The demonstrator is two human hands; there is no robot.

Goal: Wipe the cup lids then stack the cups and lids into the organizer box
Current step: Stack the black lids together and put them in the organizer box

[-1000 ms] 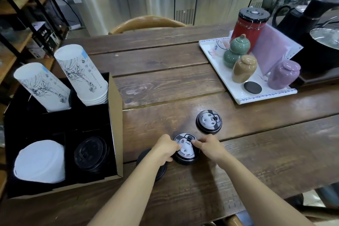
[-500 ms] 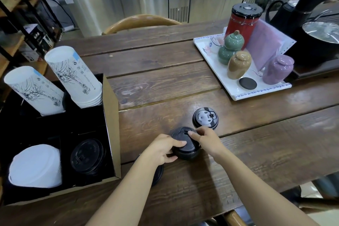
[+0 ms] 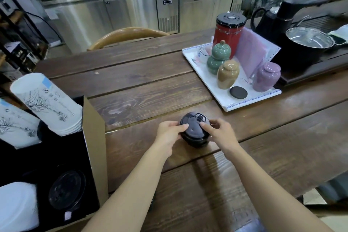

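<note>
A: Where are the hands?

B: Both sit mid-table on a small stack of black cup lids [image 3: 194, 130]. The left hand [image 3: 168, 133] curls against the stack's left side, its thumb lying over the top lid's rim. The right hand [image 3: 219, 131] closes in from the right, forefinger tip on the top lid and the other fingers bent around the edge. So each hand is partly closed on the stack, gripping it between them.

A: Is the stack off the table?

B: I cannot tell; its base looks to be at the surface of the wooden table [image 3: 150, 88], but the hands hide part of it.

A: And the organizer box?

B: The cardboard organizer box [image 3: 94, 137] stands at the left edge, well apart from the hands. Its far compartments hold two leaning stacks of white printed paper cups [image 3: 47, 103], one further left and cut off by the frame. The near right compartment holds more black lids [image 3: 66, 190]; the near left one holds something white and rounded [image 3: 17, 207], too blurred to name.

A: Anything on the right?

B: A white tray [image 3: 250, 101] at the far right carries a red canister [image 3: 228, 32] with a black top, a green gourd-shaped jar [image 3: 219, 56], a tan jar [image 3: 227, 73], a purple jar [image 3: 266, 76], a flat black disc [image 3: 238, 92] and a pink sheet [image 3: 252, 51]. Beyond the tray stand a black kettle [image 3: 269, 19] and a dark pot with a glass lid [image 3: 308, 40].
</note>
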